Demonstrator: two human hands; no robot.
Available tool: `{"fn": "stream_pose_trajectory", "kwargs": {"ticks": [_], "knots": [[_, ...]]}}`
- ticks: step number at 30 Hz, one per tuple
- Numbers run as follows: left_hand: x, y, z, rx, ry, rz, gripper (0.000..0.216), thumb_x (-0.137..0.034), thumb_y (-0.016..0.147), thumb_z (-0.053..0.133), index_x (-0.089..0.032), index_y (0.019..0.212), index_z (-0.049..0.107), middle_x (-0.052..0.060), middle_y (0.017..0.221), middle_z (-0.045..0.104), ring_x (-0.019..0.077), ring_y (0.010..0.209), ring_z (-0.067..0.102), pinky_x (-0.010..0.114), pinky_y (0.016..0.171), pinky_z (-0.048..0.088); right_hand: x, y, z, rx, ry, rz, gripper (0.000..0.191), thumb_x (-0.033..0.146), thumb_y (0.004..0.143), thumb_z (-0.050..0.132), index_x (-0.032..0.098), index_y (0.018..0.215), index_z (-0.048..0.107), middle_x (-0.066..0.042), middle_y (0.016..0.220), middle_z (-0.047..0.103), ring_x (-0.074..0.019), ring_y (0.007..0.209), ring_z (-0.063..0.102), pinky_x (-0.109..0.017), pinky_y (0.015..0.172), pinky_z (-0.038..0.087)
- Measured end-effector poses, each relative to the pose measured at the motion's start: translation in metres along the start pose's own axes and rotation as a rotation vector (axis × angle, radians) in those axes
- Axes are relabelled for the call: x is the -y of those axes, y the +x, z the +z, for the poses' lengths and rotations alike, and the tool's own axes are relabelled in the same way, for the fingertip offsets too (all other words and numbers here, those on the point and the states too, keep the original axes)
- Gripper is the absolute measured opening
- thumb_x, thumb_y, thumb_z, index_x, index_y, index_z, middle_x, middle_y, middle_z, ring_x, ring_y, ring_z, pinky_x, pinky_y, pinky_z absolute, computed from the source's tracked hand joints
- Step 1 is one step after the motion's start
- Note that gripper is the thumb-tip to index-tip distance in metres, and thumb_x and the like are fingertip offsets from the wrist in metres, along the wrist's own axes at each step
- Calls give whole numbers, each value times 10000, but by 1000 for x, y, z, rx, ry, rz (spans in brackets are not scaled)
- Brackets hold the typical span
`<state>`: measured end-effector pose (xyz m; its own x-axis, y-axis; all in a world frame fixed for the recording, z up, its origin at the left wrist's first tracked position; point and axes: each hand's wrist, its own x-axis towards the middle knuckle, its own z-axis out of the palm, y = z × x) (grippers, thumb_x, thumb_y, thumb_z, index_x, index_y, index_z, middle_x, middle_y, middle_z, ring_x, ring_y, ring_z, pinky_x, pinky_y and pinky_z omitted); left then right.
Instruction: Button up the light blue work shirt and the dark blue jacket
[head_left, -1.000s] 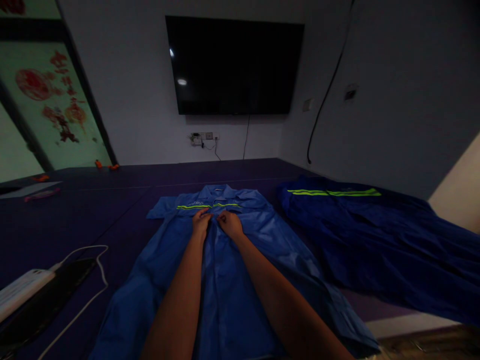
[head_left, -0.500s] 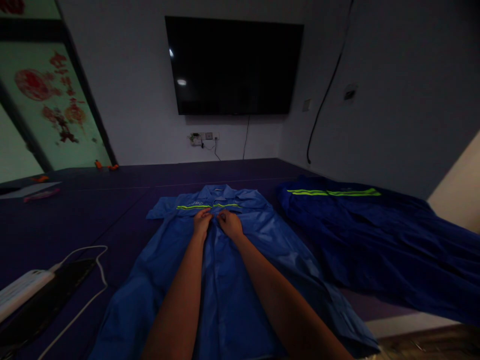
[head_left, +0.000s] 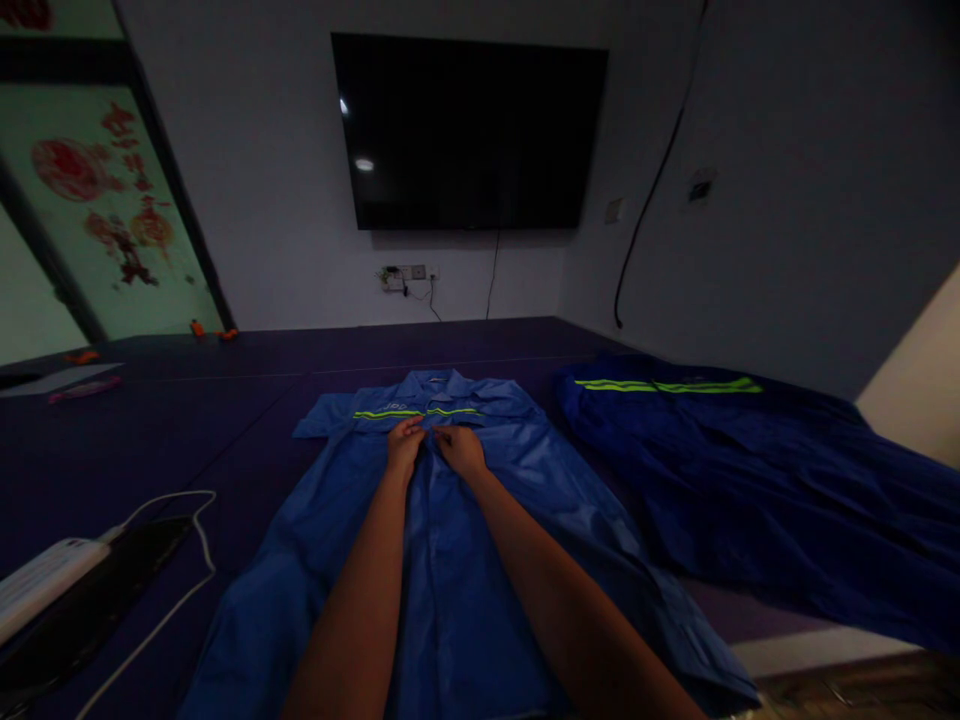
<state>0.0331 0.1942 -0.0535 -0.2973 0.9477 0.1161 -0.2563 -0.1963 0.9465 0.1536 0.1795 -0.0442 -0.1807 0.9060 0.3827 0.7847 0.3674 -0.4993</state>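
Observation:
A blue work shirt (head_left: pixel 465 560) with a yellow-green reflective stripe across the chest lies flat, front up, on a dark purple surface (head_left: pixel 225 420). Both my hands rest on its chest just below the stripe, side by side at the front placket. My left hand (head_left: pixel 405 443) has its fingers curled and pinched on the left edge of the placket. My right hand (head_left: pixel 460 447) pinches the right edge, fingertips almost touching the left hand's. What lies between the fingertips is too small to see.
A second, darker blue garment (head_left: pixel 750 470) with a reflective stripe lies spread to the right. A white power strip (head_left: pixel 45 580) with a white cable and a dark flat device (head_left: pixel 97 590) sit at the near left. A black TV (head_left: pixel 469 130) hangs on the far wall.

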Motion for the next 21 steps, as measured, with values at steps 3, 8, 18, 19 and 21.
{"fn": "stream_pose_trajectory", "kwargs": {"ticks": [3, 8, 18, 19, 21], "knots": [[0, 0, -1, 16, -13, -3, 388, -164, 422, 721, -126, 802, 648, -43, 520, 538, 59, 467, 460, 189, 503, 352, 0, 0, 0, 1, 0, -1, 294, 218, 799, 481, 239, 1056, 621, -34, 933, 676, -164, 863, 612, -213, 731, 425], [1, 1, -2, 29, -19, 0, 389, -175, 421, 722, -129, 798, 641, -38, 540, 542, 63, 484, 469, 194, 522, 357, 0, 0, 0, 6, 0, 6, 292, 237, 791, 499, 244, 1057, 620, -32, 956, 670, -167, 873, 608, -214, 725, 425], [1, 2, -3, 46, 8, -14, 378, -127, 458, 679, -123, 835, 640, -47, 534, 544, 49, 460, 455, 173, 489, 334, 0, 0, -1, 33, -2, 59, 285, 259, 783, 525, 252, 1056, 610, -19, 881, 675, -151, 813, 607, -201, 674, 411], [1, 1, -3, 50, 10, -16, 375, -122, 467, 669, -123, 840, 638, -47, 538, 547, 50, 464, 460, 171, 490, 335, 0, 1, 0, 42, -7, 65, 292, 261, 784, 526, 251, 1066, 603, -19, 867, 675, -149, 804, 606, -201, 668, 408], [1, 1, -3, 60, 18, -16, 372, -114, 479, 654, -122, 851, 635, -45, 548, 553, 51, 473, 471, 168, 495, 340, 0, 1, 0, 55, -20, 75, 303, 263, 787, 525, 246, 1082, 589, -19, 851, 675, -149, 794, 606, -203, 665, 403]]}}
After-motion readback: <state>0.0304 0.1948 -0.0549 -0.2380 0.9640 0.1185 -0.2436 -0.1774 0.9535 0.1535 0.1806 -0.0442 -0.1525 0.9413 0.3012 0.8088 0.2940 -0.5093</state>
